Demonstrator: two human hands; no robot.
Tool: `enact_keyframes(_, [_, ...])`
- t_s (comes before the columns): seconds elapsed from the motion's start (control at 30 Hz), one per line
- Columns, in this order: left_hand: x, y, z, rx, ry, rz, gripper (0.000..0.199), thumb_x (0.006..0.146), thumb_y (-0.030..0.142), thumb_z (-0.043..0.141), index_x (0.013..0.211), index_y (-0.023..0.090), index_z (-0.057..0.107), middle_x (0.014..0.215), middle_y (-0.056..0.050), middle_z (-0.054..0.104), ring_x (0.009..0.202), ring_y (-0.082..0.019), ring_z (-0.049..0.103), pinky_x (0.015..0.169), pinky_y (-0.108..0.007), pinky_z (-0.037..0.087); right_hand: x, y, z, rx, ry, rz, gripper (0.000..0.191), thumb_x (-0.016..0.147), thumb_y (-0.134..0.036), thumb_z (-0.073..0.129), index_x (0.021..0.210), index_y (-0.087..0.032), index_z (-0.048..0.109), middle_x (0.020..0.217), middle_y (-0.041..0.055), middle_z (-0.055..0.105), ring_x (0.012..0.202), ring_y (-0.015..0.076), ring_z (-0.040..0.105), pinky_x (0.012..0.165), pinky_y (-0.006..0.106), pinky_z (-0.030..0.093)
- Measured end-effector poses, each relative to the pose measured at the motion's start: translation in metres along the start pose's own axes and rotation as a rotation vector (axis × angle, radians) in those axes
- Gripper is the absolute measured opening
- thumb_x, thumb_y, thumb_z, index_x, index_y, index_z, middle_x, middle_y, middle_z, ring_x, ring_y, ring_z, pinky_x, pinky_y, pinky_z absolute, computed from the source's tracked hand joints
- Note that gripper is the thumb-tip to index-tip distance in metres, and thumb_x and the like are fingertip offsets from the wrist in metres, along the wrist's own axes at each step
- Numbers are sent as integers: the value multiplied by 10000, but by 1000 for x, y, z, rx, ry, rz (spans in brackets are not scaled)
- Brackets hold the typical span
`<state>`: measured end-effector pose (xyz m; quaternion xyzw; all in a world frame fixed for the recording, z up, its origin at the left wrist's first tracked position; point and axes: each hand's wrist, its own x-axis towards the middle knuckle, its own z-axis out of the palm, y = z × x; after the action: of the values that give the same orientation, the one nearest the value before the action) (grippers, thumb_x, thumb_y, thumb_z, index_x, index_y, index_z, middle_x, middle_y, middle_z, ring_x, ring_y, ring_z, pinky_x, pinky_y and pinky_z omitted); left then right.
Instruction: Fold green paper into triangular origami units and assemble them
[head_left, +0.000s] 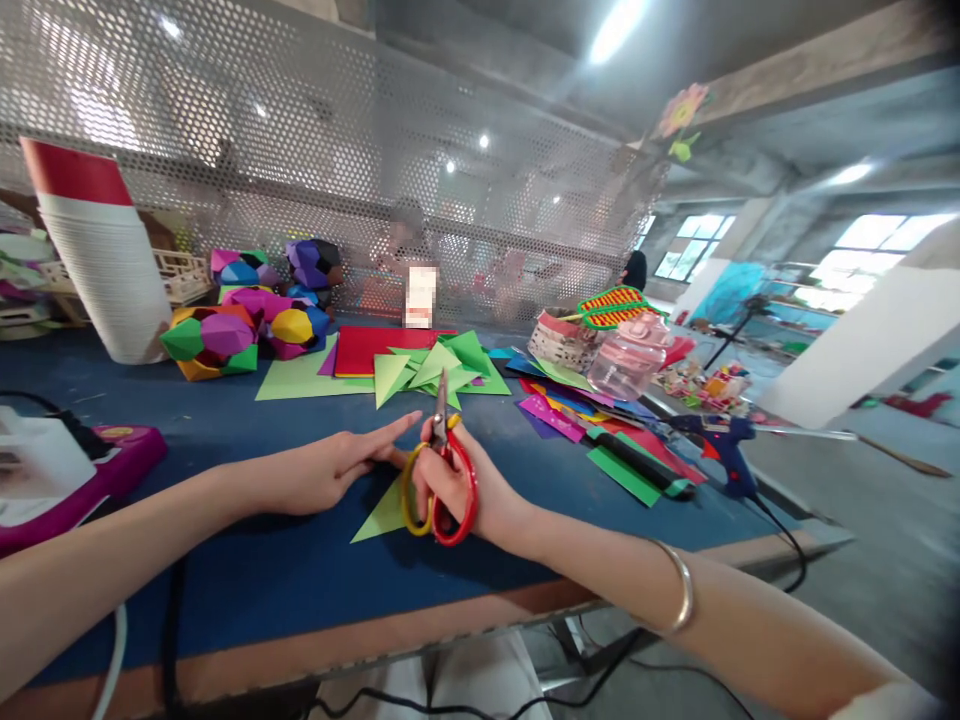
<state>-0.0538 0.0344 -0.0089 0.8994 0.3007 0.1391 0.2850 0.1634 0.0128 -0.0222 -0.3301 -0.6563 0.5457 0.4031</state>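
Observation:
My right hand is closed around a pair of scissors with one red and one yellow handle loop. Their blades look closed and point away from me. Under the scissors and beside my fingers lies a light green paper piece, partly hidden by the right hand. My left hand rests on the blue table just left of it, fingers stretched towards the right hand; some fingertips are hidden. Beyond both hands sits a pile of green paper triangles on larger green sheets.
Red paper, coloured paper balls and stacked paper cups stand behind and left. A purple-edged power strip is at left. Right are a pink bottle, a black-handled cutter and a blue glue gun.

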Motion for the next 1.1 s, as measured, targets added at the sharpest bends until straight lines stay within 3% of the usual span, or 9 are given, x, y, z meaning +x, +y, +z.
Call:
enact_keyframes(0.23, [1,3,0,-83,-26,-21,714,1006,118,300,1609,316,-26,1448,-12,593,1404,-148,471,1199,-402,279,-29,-17,-57,-163,105,17,302,903,-434,589,1022,-254,378,579,-117,517,441,106,518,437,218,383])
enact_keyframes(0.57, [0,8,-1,-87,-38,-6,741,997,92,308,1601,358,-30,1470,-2,572,1423,-153,445,1210,-442,252,-35,-29,-80,-407,57,96,245,947,-455,483,1046,-254,385,578,-99,505,454,131,540,442,231,440])
enact_keyframes(0.7, [-1,9,2,-94,-5,-5,753,984,81,319,1601,364,-9,1453,-3,587,1415,-167,458,1206,-465,255,-32,-41,-93,-633,16,102,167,989,-399,405,1000,-247,473,520,-100,453,420,122,477,463,232,405])
enact_keyframes(0.77, [-1,8,4,-100,29,9,742,982,83,322,1603,355,21,1433,-6,605,1398,-168,478,1201,-452,270,-28,-46,-105,-793,45,104,128,956,-349,488,915,-233,523,529,-70,491,462,134,493,503,249,388])
enact_keyframes(0.87, [-1,8,7,-100,76,22,709,985,95,332,1603,336,81,1413,-14,620,1374,-174,502,1190,-431,296,-21,-49,-126,-1041,151,118,67,841,-232,638,857,-207,578,632,6,591,626,195,594,603,289,396])
enact_keyframes(0.97, [1,9,8,-103,105,3,698,980,100,348,1599,324,115,1433,-23,600,1370,-184,501,1183,-431,308,-20,-47,-135,-1226,217,134,138,825,-171,630,962,-158,642,837,106,665,857,284,649,751,355,427])
enact_keyframes(1.1, [7,12,10,-138,180,-9,661,974,116,383,1582,292,190,1459,-48,570,1390,-192,476,1194,-433,298,-28,-47,-107,-1339,210,61,318,941,-151,466,1226,-100,597,1281,235,559,1188,345,554,970,454,383])
